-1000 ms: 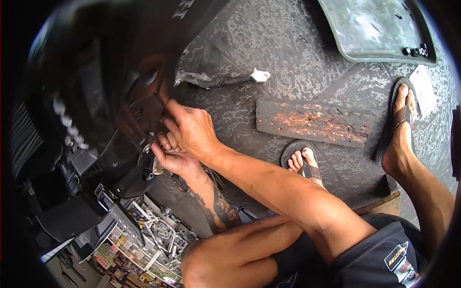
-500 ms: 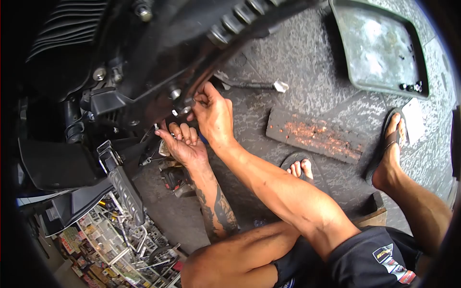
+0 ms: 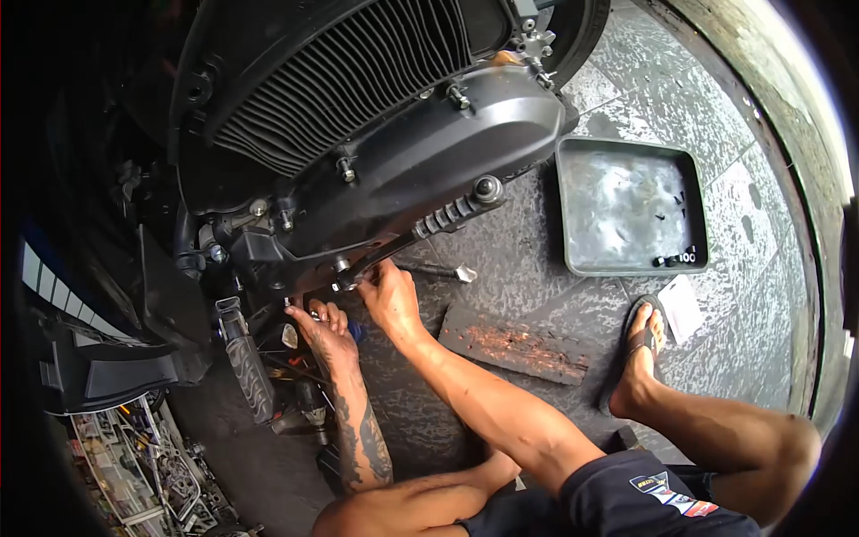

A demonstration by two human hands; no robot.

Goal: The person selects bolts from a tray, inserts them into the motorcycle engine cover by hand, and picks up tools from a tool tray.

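Observation:
My left hand [image 3: 327,336], on the tattooed arm, is palm up under the engine casing [image 3: 403,170] of a motorbike. Its fingers are curled, and one fingertip is at a small silver bolt [image 3: 288,303]. What the curled fingers hold is too small to tell. My right hand [image 3: 392,302] is just to the right, its fingers bent together beside a bolt [image 3: 340,286] at the lower edge of the casing. The casing partly covers those fingertips, and anything between them is hidden.
A grey tray [image 3: 626,206] with several small dark parts lies on the floor at right. A worn wooden block [image 3: 514,345] is below the hands' right side. A footrest [image 3: 249,376], a power tool [image 3: 313,407] and a rack of parts [image 3: 148,465] are at lower left.
The view has shifted and shows more of the engine, with the hands lower in the picture. Both hands stay at the casing's underside, the right one with its fingers bent near the bolt.

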